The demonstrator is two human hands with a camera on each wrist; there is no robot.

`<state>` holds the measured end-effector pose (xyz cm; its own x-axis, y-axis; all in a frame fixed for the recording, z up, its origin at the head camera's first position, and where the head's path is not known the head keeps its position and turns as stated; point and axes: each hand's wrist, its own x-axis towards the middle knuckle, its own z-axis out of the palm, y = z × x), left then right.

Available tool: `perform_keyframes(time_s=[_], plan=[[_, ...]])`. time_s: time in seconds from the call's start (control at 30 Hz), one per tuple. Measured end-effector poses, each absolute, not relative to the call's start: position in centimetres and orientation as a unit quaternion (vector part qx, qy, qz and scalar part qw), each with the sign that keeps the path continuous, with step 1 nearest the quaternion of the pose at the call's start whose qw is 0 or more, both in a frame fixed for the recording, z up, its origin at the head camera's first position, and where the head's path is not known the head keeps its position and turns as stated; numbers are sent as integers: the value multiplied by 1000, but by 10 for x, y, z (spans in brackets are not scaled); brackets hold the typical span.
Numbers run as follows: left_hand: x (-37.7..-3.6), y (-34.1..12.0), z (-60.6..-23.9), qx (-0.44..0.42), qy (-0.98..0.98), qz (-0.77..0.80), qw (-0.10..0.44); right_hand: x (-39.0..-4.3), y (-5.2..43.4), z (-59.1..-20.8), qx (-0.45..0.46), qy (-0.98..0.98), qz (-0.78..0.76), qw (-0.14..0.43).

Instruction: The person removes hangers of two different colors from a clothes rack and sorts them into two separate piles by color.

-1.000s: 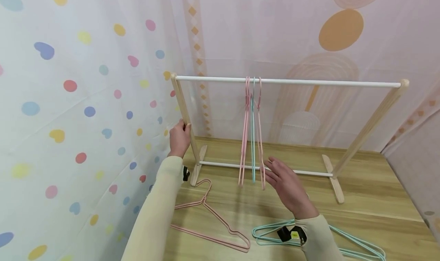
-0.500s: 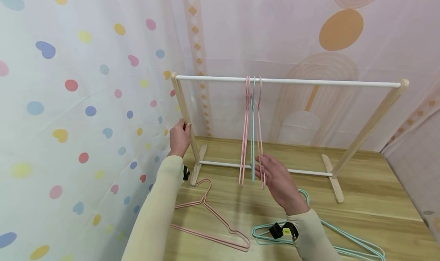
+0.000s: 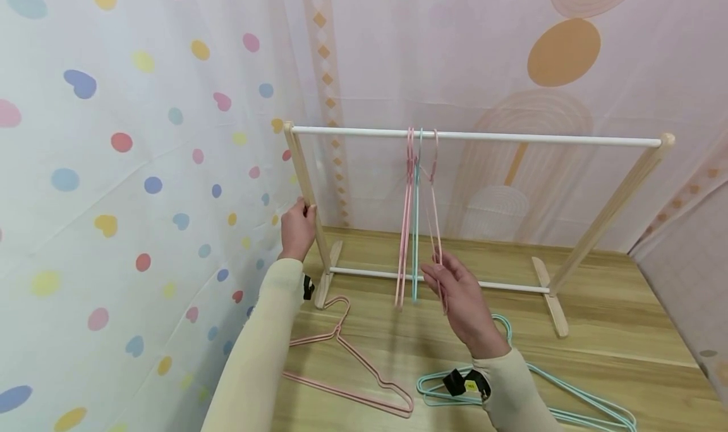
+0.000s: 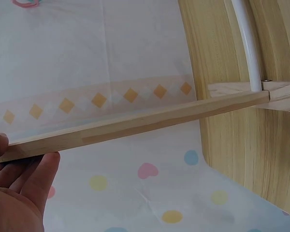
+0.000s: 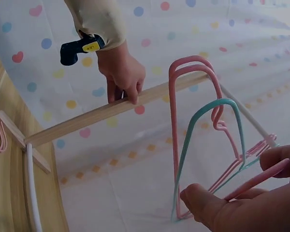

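Observation:
My left hand (image 3: 297, 231) grips the left wooden post (image 3: 299, 163) of a small clothes rack, about halfway up. In the left wrist view, thumb and fingers lie on either side of that post (image 4: 135, 121). With my right hand (image 3: 465, 306) I pinch the lower part of the rightmost pink hanger (image 3: 436, 211), whose hook is over the white top rod (image 3: 540, 139). Left of it hang a teal hanger (image 3: 416, 230) and a pair of pink hangers (image 3: 406, 230). The right wrist view shows the held pink hanger (image 5: 261, 180) between thumb and fingers.
Pink hangers (image 3: 364, 359) lie on the wooden table (image 3: 614, 331) at the front left. Teal hangers (image 3: 586, 391) lie front right, partly under my right forearm. A white lower bar (image 3: 364, 272) joins the rack's feet. Patterned curtains (image 3: 170, 167) stand left and behind.
My right hand has moved left, past the rightmost pink hanger, and its fingers have closed on it. That hanger has shifted slightly right; the teal one leans slightly left. The left hand stays put.

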<state>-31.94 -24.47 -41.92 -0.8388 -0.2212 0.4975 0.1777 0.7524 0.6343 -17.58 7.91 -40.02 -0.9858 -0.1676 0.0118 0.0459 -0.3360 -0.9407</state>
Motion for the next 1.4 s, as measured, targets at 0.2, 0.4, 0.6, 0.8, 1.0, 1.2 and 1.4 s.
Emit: perform_keyframes(time_s=[0.2, 0.4, 0.6, 0.8, 1.0, 1.2, 1.4], plan=[[-321, -243, -418, 17, -893, -351, 281, -173, 80, -398, -66, 559, -826, 40], [-321, -242, -417, 30, -897, -342, 278, -168, 89, -398, -71, 547, -834, 34], [-322, -242, -418, 29, -896, -344, 279, -163, 101, -396, -73, 549, -832, 23], [-322, -243, -418, 27, -894, -351, 279, -159, 112, -395, -72, 544, -836, 10], [-322, -246, -417, 30, -895, -348, 277, -154, 123, -395, -86, 541, -837, 1], [-320, -249, -416, 31, -895, -348, 278, -152, 133, -399, -109, 521, -847, -6], [-321, -251, -416, 33, -894, -355, 273, -149, 141, -405, -123, 496, -859, -20]])
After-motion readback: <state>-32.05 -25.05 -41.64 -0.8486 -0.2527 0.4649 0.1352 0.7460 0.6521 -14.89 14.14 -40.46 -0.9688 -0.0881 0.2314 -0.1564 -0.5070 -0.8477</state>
